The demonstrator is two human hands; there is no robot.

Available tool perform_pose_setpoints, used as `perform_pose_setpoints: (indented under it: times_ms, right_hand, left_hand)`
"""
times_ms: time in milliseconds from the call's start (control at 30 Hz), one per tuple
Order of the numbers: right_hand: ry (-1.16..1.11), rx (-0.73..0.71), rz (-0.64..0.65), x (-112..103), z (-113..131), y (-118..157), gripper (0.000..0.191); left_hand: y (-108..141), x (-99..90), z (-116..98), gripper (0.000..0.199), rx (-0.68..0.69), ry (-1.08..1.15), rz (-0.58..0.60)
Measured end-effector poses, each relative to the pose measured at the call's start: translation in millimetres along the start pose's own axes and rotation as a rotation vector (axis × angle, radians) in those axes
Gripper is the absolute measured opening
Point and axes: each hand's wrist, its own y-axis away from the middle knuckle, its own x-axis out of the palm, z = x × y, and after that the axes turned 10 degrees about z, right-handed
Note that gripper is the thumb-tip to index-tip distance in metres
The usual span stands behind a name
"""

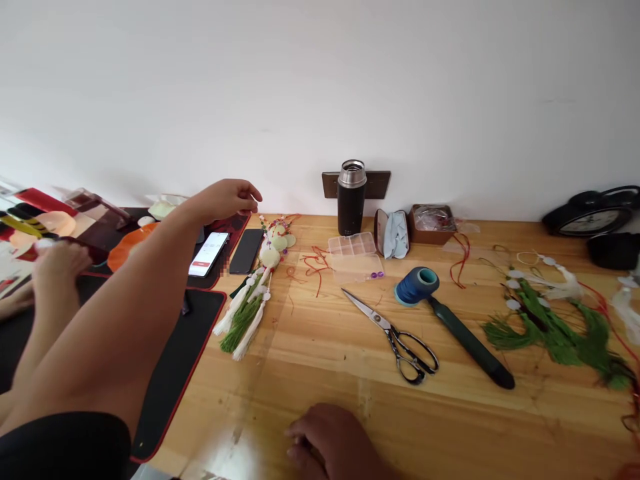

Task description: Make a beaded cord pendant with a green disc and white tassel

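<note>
My left hand reaches out above the back edge of the wooden table, fingers loosely bent and nothing visible in them. Just below it lies a beaded pendant with pale discs and green and white tassels. A dark phone is beside the pendant. My right hand rests at the table's near edge. Its fingers curl loosely, with a gap between thumb and index finger; the palm side is hidden. Beyond it lie scissors, spread a little, and a blue thread spool.
A black flask, a clear compartment box, an open case and a brown box line the wall. A dark-green-handled tool, more green tassels and a clock are right. Another person's hand is left.
</note>
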Motion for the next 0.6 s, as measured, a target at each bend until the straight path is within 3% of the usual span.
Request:
perform_pose_setpoints:
  times_ms: [133,300,600]
  right_hand:
    - [0.068,-0.046,0.021,15.5,-19.4,-2.5,0.026]
    - [0.122,-0.059,0.061,33.5,-37.1,-2.4,0.025]
    - [0.194,-0.044,-0.006,57.2,-44.5,-2.2,0.027]
  left_hand:
    - [-27.3,5.4,-4.2,0.033,-0.024,0.084,0.043]
    - [-56.8,17.6,-11.2,0.032,-0.016,-0.073,0.014]
    - [-89.6,42.4,-6.7,0.038,0.001,-0.322,-0.005]
